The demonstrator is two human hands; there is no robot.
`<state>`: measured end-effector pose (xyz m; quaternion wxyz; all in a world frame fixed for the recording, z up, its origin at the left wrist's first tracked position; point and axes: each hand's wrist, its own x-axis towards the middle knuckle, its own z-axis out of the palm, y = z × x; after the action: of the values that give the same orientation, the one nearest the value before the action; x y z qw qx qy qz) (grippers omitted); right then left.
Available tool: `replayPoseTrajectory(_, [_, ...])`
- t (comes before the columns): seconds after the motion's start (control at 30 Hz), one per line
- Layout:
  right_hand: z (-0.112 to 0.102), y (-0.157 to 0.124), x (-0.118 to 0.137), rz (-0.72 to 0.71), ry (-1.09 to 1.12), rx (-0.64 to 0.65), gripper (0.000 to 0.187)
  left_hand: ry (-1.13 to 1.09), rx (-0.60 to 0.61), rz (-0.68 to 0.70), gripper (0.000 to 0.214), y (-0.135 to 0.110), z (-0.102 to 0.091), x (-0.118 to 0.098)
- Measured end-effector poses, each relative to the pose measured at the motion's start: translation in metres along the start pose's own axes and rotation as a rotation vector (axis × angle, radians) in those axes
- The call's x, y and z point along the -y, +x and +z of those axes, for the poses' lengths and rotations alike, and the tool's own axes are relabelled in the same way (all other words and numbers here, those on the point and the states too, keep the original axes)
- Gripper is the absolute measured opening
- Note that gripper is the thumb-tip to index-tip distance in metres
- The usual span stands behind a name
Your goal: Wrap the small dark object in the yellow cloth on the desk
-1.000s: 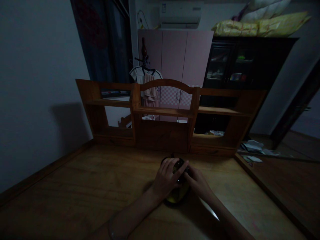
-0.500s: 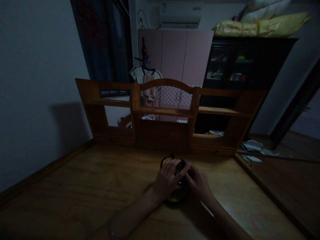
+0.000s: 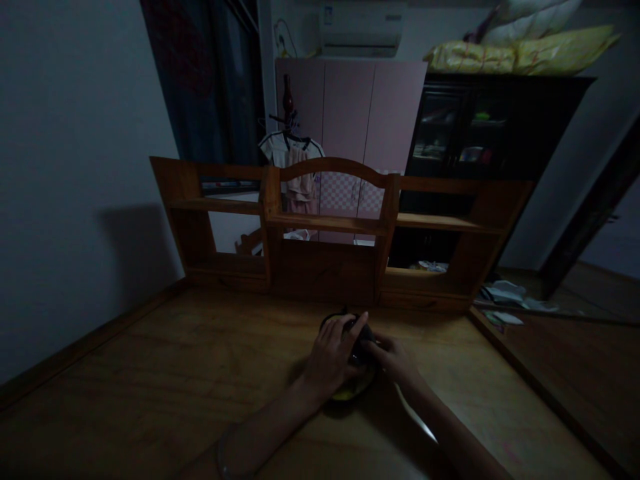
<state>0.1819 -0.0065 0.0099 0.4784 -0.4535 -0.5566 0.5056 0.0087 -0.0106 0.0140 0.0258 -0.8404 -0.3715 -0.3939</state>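
Observation:
A dark, glossy, rounded object (image 3: 356, 358) sits low over the desk between my hands; its kind is too dim to make out. Beneath and around it shows a round yellow-and-black piece (image 3: 345, 395), resting on the wooden desktop. My left hand (image 3: 329, 352) curls over the left side of the dark object, thumb low in front and fingers across its top. From the right, my right hand (image 3: 394, 360) pinches its edge with thumb and fingers. Both hands cover much of the object.
A wooden shelf unit (image 3: 325, 225) with open compartments stands along the desk's back edge. A wall (image 3: 75, 167) borders the left side, and a raised wooden strip (image 3: 530, 373) runs along the right edge. Papers and bags (image 3: 510, 293) lie beyond it.
My right hand has shifted slightly and its fingers now sit lower on the object's right side. The left fingers have moved apart from the right ones. The object has turned or moved a little left.

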Motion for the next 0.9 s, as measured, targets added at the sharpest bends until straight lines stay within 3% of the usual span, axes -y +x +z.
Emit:
replayPoseTrajectory(0.17, [0.001, -0.007, 0.007, 0.161, 0.323, 0.133, 0.031, -0.077, -0.099, -0.073, 0.101, 0.0, 0.0, 0.002])
replayPoseTrajectory(0.3, [0.001, -0.012, 0.016, 0.185, 0.457, 0.263, 0.03, -0.133, -0.161, -0.079, 0.1, 0.001, 0.001, 0.003])
replayPoseTrajectory(0.67, [-0.007, -0.014, 0.022, 0.14, 0.464, 0.355, 0.027, -0.23, -0.278, -0.028, 0.098, 0.001, -0.001, 0.005])
replayPoseTrajectory(0.9, [-0.005, -0.014, 0.022, 0.1, 0.41, 0.308, 0.031, -0.373, -0.239, -0.147, 0.103, 0.003, -0.001, 0.005])
